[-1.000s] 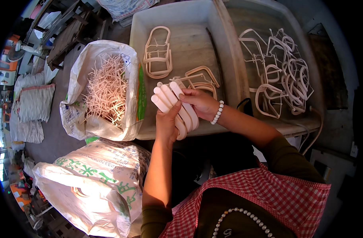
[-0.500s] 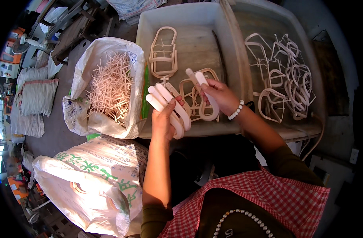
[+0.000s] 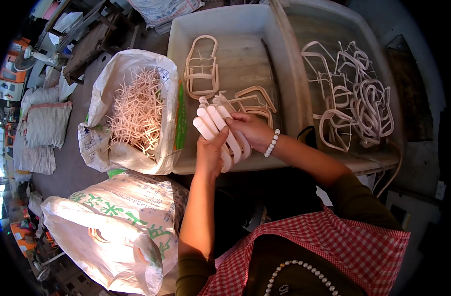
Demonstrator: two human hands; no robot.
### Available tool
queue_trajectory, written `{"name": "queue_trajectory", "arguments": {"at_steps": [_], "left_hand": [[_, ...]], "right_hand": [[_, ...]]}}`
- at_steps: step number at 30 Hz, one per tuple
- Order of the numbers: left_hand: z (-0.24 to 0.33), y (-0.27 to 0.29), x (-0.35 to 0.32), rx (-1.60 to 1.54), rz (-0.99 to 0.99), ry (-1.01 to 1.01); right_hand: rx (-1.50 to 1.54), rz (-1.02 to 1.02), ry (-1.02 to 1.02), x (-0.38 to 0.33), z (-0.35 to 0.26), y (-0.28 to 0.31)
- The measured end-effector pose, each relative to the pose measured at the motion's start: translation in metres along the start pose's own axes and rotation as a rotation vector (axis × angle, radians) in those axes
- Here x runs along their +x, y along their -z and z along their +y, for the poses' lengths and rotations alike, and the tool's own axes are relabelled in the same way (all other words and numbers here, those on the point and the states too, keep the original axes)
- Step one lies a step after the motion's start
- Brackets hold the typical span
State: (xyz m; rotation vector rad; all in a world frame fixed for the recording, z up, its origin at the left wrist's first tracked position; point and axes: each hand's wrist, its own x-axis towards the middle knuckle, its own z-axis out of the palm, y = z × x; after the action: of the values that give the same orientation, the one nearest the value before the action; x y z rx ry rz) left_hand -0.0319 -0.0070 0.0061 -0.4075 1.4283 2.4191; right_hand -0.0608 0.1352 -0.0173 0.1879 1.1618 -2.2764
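My left hand (image 3: 210,154) is closed around several pale pink U-shaped plastic pieces (image 3: 231,139), stacked side by side like a fan. Their rounded ends point away from me, and the bends hang down toward my body. From the right, my right hand (image 3: 252,130) reaches in with its fingers closed on the rightmost piece of the same bundle. Both hands are over the near edge of a whitish plastic tub (image 3: 230,23). Behind them in that tub lie moulded plastic frames (image 3: 202,69) with thin cross runners; the bundle and my hands partly hide the nearer ones.
Left of the tub stands an open white sack (image 3: 101,84) of thin plastic sprue scraps (image 3: 136,111). A second white sack (image 3: 122,217) with green print sits nearer, curved pieces inside its mouth. At right, another tub (image 3: 329,22) holds tangled frames (image 3: 371,106). A dark rod (image 3: 271,69) lies inside the left tub.
My right hand has moved left with its U-shaped pieces and brought them against the bundle in my left hand. The left hand has shifted slightly to the right.
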Motion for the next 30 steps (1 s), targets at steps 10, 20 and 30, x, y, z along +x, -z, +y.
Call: {"name": "queue_trajectory", "arguments": {"at_steps": [10, 20, 30], "left_hand": [[-0.019, -0.003, 0.0, 0.038, -0.053, -0.045], [-0.004, -0.008, -0.004, 0.207, -0.055, -0.109], [0.012, -0.007, -0.007, -0.027, -0.009, -0.079]], "right_hand": [[0.368, -0.143, -0.177, 0.021, -0.028, 0.002], [-0.191, 0.151, 0.544, 0.023, -0.046, -0.025], [-0.716, 0.103, 1.674, 0.001, -0.125, -0.146]]}}
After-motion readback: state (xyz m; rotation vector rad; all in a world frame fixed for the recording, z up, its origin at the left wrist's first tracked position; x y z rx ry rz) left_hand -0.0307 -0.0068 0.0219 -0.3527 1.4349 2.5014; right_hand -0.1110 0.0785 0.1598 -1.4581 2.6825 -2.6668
